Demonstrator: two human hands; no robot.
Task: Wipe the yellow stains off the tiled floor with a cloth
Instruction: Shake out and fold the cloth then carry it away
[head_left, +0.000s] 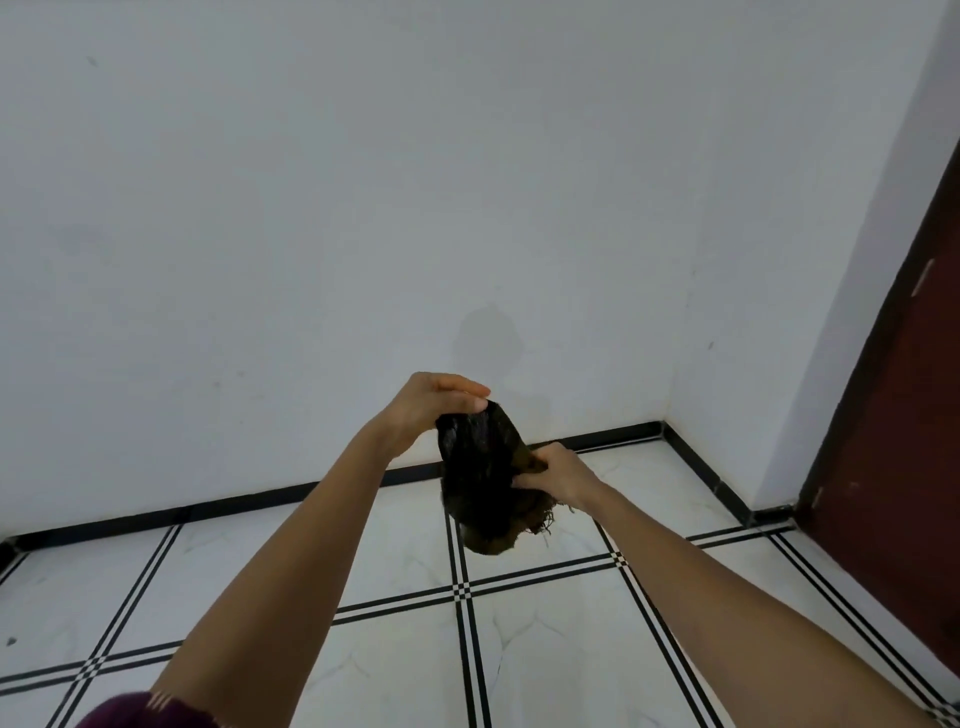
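A dark, wet-looking cloth (480, 483) with brownish frayed edges hangs in the air in front of me, above the white tiled floor (561, 654). My left hand (431, 410) pinches its top end from above. My right hand (561, 475) grips its right side lower down. Both arms reach forward from the bottom of the view. No yellow stain shows on the tiles I can see.
The floor has black double lines between white tiles. A white wall (363, 208) with a black skirting (234, 506) rises close ahead and meets a second wall at the right corner. A dark red door (904, 415) stands at the right.
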